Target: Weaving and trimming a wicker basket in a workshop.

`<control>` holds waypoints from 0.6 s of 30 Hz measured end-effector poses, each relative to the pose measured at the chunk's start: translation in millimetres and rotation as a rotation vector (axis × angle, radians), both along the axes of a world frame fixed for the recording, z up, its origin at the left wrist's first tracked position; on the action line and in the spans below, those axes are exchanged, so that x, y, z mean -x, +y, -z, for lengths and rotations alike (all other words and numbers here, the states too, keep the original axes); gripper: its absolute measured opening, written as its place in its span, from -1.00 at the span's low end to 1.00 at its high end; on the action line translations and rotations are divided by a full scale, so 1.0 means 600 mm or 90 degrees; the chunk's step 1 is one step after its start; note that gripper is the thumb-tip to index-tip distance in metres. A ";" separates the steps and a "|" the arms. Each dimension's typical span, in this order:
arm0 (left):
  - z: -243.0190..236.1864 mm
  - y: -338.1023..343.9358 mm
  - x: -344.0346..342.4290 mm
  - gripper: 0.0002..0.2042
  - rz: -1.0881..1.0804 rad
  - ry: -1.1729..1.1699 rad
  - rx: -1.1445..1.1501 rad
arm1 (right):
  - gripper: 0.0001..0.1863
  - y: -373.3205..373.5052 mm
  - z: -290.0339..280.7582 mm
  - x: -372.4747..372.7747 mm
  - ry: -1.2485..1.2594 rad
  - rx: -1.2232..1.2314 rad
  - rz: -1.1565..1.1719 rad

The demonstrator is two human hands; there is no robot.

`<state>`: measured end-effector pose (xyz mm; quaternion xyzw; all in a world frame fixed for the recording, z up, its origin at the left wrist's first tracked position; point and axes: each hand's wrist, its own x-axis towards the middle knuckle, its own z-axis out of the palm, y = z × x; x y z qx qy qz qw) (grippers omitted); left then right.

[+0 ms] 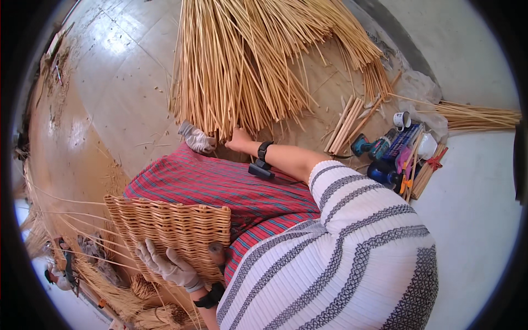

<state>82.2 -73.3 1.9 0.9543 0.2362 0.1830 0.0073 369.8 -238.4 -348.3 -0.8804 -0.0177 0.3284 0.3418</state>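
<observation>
My bare right hand [238,141] reaches forward, its fingers closed on the lower ends of rattan sticks in the large fanned pile [236,71]. A crumpled pale glove [198,137] lies just left of it. My gloved left hand [168,264] lies with fingers spread against a woven rattan panel [168,220], which has long loose strands trailing leftward. The panel rests against red checked cloth [214,184] over my lap. A small rounded wooden-ended object [216,253], partly hidden, sits at the panel's right edge.
At right are thicker cut rods [344,124], a teal drill [379,148], a white mug [402,120], a blue crate [404,143], a plastic bag [426,113] and another stick bundle [476,115]. More rattan [159,316] and assorted tools lie at lower left, along with scraps on the floor.
</observation>
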 end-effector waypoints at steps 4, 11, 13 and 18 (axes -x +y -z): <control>-0.006 -0.004 0.006 -0.39 -0.013 0.004 0.014 | -0.22 -0.041 -0.020 -0.011 0.007 0.010 -0.050; -0.003 -0.008 0.003 -0.39 -0.021 0.014 0.010 | -0.49 -0.115 0.002 -0.010 -0.032 0.068 0.002; -0.002 -0.008 0.009 -0.39 -0.039 0.029 0.006 | -0.58 -0.148 -0.021 -0.025 -0.012 0.105 -0.056; -0.005 -0.010 0.009 -0.40 -0.037 0.026 0.009 | -0.76 -0.247 -0.063 -0.065 -0.217 0.093 0.155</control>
